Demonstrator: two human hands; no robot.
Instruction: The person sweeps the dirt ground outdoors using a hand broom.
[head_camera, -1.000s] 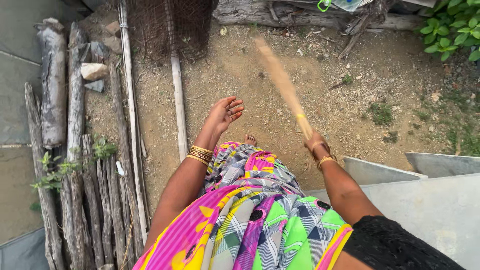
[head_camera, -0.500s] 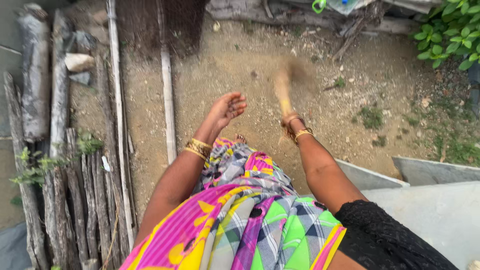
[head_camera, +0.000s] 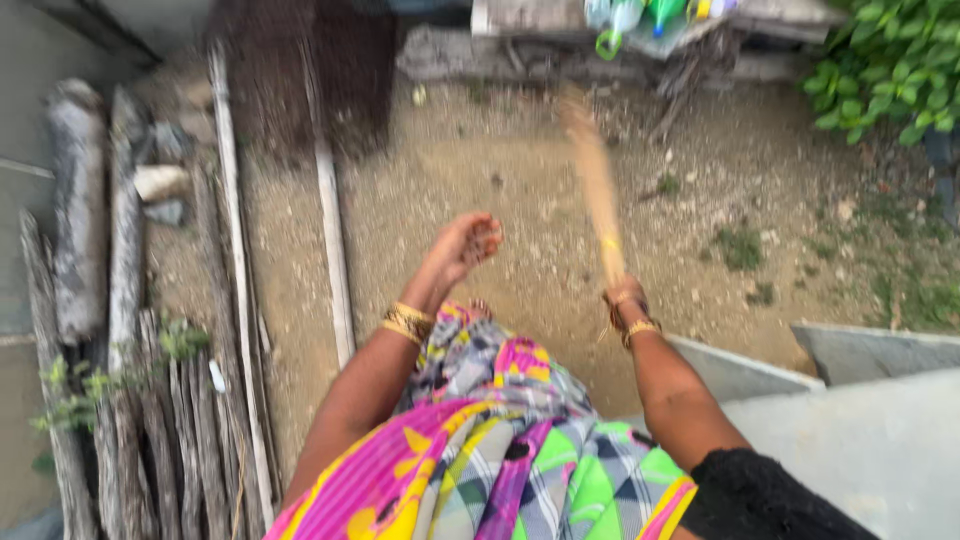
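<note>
the right hand (head_camera: 625, 300) is gripping the bound end of a straw broom (head_camera: 595, 185), its blurred bristles angling away over the dirt ground (head_camera: 500, 130), low enough for brushing the soil. the left hand (head_camera: 465, 245) is hanging empty, fingers loosely curled, held out as if for balance. a long pole (head_camera: 330, 230) and stacked logs (head_camera: 110, 260) are lying along the left edge, out of the way.

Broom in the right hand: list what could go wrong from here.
1. The right hand grips the broom only at its very end, and it is blurred with motion, so it might slip out.
2. The bare toes peek out beneath the bright cloth on gritty, pebbly ground; a stubbed toe seems possible.
3. The poles and stacked wood lie beside the left hand; they could trip a sidestep.
</note>
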